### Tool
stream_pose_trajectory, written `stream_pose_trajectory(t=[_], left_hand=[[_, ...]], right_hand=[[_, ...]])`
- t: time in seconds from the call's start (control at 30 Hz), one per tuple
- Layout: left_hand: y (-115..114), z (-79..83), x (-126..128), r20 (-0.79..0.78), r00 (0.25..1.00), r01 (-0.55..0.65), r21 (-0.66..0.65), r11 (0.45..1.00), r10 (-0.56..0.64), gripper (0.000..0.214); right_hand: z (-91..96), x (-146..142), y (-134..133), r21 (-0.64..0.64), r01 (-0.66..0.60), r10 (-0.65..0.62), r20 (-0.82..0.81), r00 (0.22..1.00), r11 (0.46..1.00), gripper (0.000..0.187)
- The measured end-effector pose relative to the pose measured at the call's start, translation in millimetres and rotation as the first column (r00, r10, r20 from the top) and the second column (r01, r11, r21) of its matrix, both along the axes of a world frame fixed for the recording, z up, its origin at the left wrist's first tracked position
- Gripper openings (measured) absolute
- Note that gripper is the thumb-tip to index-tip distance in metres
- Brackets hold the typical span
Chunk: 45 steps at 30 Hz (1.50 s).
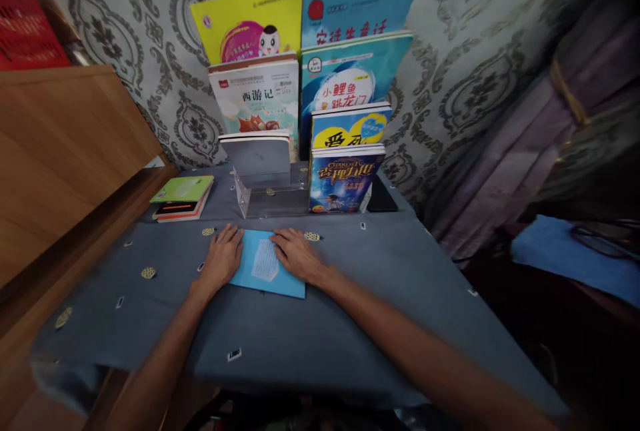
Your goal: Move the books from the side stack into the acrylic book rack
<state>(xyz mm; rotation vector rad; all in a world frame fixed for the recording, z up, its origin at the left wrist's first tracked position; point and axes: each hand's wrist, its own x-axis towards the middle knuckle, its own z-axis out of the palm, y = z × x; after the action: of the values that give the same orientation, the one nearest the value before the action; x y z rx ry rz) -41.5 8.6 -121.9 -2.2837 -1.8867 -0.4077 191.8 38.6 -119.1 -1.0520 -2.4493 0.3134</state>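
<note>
A thin blue book [265, 264] lies flat on the grey cloth-covered table [350, 298], back cover up with a white text patch. My left hand [223, 259] rests flat on its left edge, fingers stretched out. My right hand [297, 254] lies flat on its upper right part, fingers spread. Behind the book stands a clear tiered book stand [265, 198] filled with upright books: a dark blue one [343, 181] in front at right, a grey one [257, 151] at left, and several colourful ones in the rows behind.
A small stack with a green book [184, 196] on top sits at the table's back left. A wooden headboard [65, 144] stands left. Patterned wallpaper is behind, a curtain [550, 138] at right, and a blue cloth [575, 254] lies lower right.
</note>
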Motion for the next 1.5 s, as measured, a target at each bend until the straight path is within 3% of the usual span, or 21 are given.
stream_pose_trajectory(t=[0.13, 0.23, 0.37, 0.63, 0.87, 1.23, 1.5], left_hand=[[-3, 3.3, 6, 0.006, 1.0, 0.014, 0.013, 1.0, -0.014, 0.042], [-4, 5.0, 11, 0.029, 0.999, 0.018, -0.013, 1.0, -0.018, 0.043], [-6, 7.0, 25, 0.05, 0.998, 0.043, -0.047, 0.998, -0.04, 0.043], [-8, 11.1, 62, 0.079, 0.987, 0.144, -0.095, 0.985, -0.136, 0.043], [-9, 11.6, 87, 0.1, 0.977, 0.198, -0.099, 0.975, -0.188, 0.042], [-8, 14.8, 116, 0.091, 0.964, 0.26, -0.12, 0.958, -0.25, 0.04], [-8, 17.4, 128, 0.05, 0.97, 0.242, -0.124, 0.962, -0.237, 0.04]], right_hand=[[-4.3, 2, 6, -0.046, -0.01, 0.004, -0.133, 0.991, 0.999, 0.028], [-10.4, 4, 14, -0.123, 0.066, -0.104, -0.333, 0.937, 0.99, 0.031], [-16.0, 7, 25, -0.273, 0.126, -0.259, -0.534, 0.805, 0.954, 0.032], [-22.0, 8, 39, -0.449, -0.036, -0.363, -0.765, 0.532, 0.893, 0.04], [-21.7, 7, 48, -0.559, -0.175, -0.497, -0.815, 0.299, 0.811, 0.053], [-17.0, 10, 51, -0.562, -0.18, -0.527, -0.824, 0.206, 0.808, 0.056], [-15.7, 12, 52, -0.585, -0.153, -0.541, -0.803, 0.251, 0.797, 0.055]])
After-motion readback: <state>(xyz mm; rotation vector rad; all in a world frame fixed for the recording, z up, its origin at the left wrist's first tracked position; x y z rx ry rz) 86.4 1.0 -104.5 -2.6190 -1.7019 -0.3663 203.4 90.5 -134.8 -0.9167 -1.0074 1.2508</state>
